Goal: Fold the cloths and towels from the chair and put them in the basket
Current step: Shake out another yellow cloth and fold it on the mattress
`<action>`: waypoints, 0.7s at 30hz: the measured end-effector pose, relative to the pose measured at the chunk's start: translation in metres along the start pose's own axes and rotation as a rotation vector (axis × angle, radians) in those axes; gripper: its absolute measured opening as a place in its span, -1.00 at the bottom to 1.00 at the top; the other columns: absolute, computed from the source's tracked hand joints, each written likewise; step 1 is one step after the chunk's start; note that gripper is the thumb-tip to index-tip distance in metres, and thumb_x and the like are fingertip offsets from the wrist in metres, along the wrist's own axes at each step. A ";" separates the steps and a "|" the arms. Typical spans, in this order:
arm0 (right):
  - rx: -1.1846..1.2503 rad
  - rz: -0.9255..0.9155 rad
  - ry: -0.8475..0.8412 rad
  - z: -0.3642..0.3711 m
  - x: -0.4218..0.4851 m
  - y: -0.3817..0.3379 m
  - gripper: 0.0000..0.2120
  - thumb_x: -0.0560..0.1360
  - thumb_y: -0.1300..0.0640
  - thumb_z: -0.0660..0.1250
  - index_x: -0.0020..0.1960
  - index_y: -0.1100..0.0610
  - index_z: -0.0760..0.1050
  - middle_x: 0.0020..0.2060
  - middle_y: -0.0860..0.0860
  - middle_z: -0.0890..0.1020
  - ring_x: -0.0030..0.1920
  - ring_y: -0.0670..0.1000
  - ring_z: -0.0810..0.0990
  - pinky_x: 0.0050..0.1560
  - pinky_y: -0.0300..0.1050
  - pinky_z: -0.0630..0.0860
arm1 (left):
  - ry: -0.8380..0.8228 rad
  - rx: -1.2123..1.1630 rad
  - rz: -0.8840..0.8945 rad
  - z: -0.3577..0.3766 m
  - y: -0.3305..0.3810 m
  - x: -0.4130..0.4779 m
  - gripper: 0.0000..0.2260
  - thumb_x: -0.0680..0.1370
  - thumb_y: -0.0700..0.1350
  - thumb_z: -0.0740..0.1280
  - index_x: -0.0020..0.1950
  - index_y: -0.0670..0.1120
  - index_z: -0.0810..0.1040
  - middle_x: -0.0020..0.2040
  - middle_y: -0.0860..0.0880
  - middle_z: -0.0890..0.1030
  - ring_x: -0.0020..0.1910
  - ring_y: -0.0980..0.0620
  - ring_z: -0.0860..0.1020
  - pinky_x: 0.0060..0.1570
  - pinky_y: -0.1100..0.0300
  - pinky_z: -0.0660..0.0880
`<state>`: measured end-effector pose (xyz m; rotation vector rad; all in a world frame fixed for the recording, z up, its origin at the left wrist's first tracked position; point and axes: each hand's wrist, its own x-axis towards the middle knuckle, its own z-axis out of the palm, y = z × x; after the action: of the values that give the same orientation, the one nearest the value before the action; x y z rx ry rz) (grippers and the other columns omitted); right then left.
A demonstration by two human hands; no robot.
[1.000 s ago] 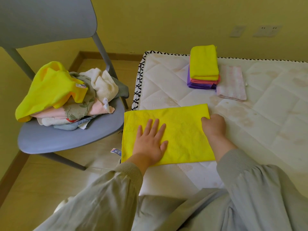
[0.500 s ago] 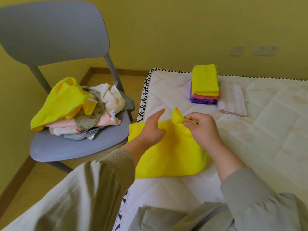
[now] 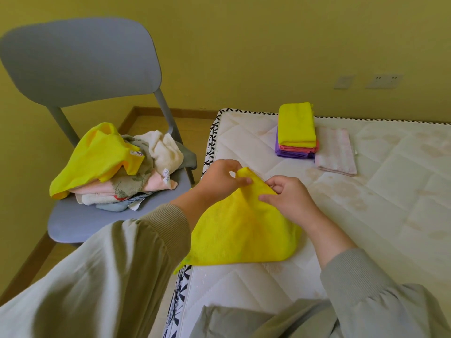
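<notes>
Change: the yellow cloth (image 3: 244,235) goes from flat under the left palm a second ago to a raised peak at its far edge, and the left hand, loose beside that peak half a second ago, now closes on it.
Left hand (image 3: 219,179): fingers curled, thumb and fingertips pinching the very top of the peak.
Right hand (image 3: 288,198): thumb and forefinger nipping the fold just below and to the right of the peak, other fingers tucked in.
Yellow cloth: near edge down on the mattress (image 3: 366,215) close to its left border, one corner hanging over that border, upper part lifted between the hands.
Chair (image 3: 80,59): grey, left of the mattress, and its seat carries a loose pile (image 3: 117,172) of unfolded cloths, a yellow one on top, with cream, pink and leaf-print pieces under it.
Folded stack (image 3: 296,125): at the far edge of the mattress, yellow over pink over purple.
Pink towel (image 3: 335,152): folded flat, touching the stack's right side.
Sleeves: grey-green, down to both wrists.
</notes>
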<state>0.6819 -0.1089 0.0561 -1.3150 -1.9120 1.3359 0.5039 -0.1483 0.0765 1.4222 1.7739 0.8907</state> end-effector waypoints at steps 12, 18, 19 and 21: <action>0.139 0.156 0.422 -0.019 -0.009 -0.020 -0.85 0.40 0.21 0.45 -0.27 0.24 0.52 -0.40 0.10 0.46 -0.32 0.05 0.39 -0.34 -0.12 0.27 | 0.434 0.199 0.146 -0.040 0.029 -0.031 -0.72 0.52 -0.08 0.37 -0.33 -0.01 0.35 -0.39 0.11 0.37 -0.39 0.16 0.33 -0.45 0.30 0.16; 0.404 0.106 0.435 -0.025 -0.018 -0.056 -0.80 0.45 0.07 0.43 0.04 0.11 0.56 -0.03 0.08 0.65 0.00 0.12 0.61 0.08 0.05 0.55 | 0.490 0.084 0.113 -0.065 0.062 -0.047 -0.70 0.52 -0.08 0.36 -0.29 -0.19 0.35 -0.39 -0.05 0.35 -0.40 0.05 0.28 -0.41 0.21 0.19; 0.415 0.094 0.435 -0.027 -0.020 -0.063 -0.72 0.44 0.03 0.43 0.09 0.12 0.55 0.01 0.09 0.64 0.04 0.12 0.61 0.12 0.11 0.54 | 0.492 0.065 0.115 -0.068 0.067 -0.051 -0.70 0.52 -0.07 0.36 -0.26 -0.24 0.37 -0.37 -0.08 0.38 -0.38 0.03 0.30 -0.38 0.15 0.23; 0.402 0.068 0.443 -0.032 -0.023 -0.075 -0.51 0.40 -0.07 0.44 0.23 0.16 0.49 0.08 0.10 0.62 0.09 0.13 0.60 0.14 0.15 0.54 | 0.499 0.038 0.122 -0.075 0.075 -0.060 -0.68 0.52 -0.06 0.36 -0.20 -0.30 0.40 -0.34 -0.13 0.40 -0.36 0.00 0.33 -0.36 0.09 0.26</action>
<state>0.6842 -0.1205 0.1402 -1.3363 -1.2402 1.2484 0.4884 -0.2014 0.1849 1.4281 2.0831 1.3767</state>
